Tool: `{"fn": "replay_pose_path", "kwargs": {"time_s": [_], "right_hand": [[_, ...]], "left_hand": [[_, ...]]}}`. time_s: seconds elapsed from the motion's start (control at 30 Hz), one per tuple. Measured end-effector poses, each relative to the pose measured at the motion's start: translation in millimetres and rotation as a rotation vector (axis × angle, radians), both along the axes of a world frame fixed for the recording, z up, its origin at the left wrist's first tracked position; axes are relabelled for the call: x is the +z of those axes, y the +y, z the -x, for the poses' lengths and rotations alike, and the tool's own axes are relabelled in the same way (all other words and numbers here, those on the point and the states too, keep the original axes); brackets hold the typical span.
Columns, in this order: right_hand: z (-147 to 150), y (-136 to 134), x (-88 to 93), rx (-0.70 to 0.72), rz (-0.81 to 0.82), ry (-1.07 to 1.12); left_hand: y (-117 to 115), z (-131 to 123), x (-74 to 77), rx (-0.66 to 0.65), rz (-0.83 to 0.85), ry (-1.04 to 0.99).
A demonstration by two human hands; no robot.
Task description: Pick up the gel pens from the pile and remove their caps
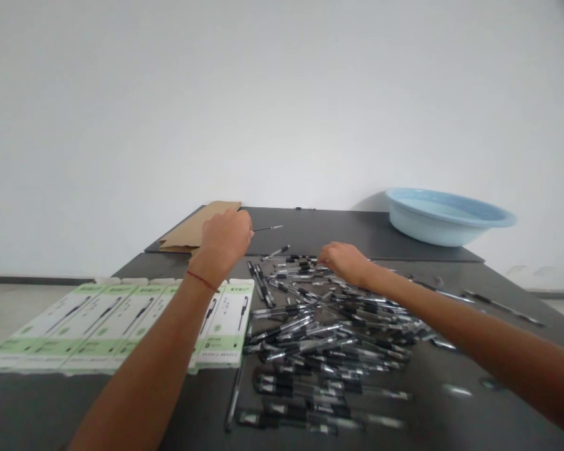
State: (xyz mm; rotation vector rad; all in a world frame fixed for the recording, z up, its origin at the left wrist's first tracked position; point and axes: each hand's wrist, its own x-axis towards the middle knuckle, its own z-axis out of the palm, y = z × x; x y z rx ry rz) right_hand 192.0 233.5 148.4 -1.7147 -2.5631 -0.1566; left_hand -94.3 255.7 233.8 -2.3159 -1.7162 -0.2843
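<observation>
A big heap of black-and-clear pens (pixel 329 332) lies across the dark table (pixel 451 413). My left hand (pixel 225 241) is raised above the table's far left part, fingers closed on a thin pen (pixel 267 228) that sticks out to the right. A red thread circles that wrist. My right hand (pixel 343 260) rests palm down at the far edge of the heap, fingers curled onto the pens there; what they grip is hidden. A row of white-and-green pen boxes (pixel 122 322) lies flat at the left, under my left forearm.
A light blue basin (pixel 446 216) stands at the back right of the table. A brown paper bag (pixel 192 228) lies at the back left, just beyond my left hand. A few stray pens (pixel 498 305) lie at the right. A white wall rises behind.
</observation>
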Motion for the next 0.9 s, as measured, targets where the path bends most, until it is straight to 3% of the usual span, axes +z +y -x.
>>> {"fn": "replay_pose_path", "kwargs": {"time_s": [0.23, 0.5, 0.73, 0.9], "right_hand": [[31, 54, -27.9, -0.01, 0.154, -0.061], [34, 61, -38.0, -0.03, 0.227, 0.012], [20, 53, -21.5, -0.101, 0.059, 0.332], [4, 38, -5.7, -0.12, 0.037, 0.63]], "left_hand": [[1, 5, 4.6, 0.04, -0.03, -0.021], [7, 11, 4.6, 0.013, -0.08, -0.096], [2, 10, 5.7, 0.05, -0.11, -0.087], [-3, 8, 7.0, 0.069, -0.129, -0.065]]}}
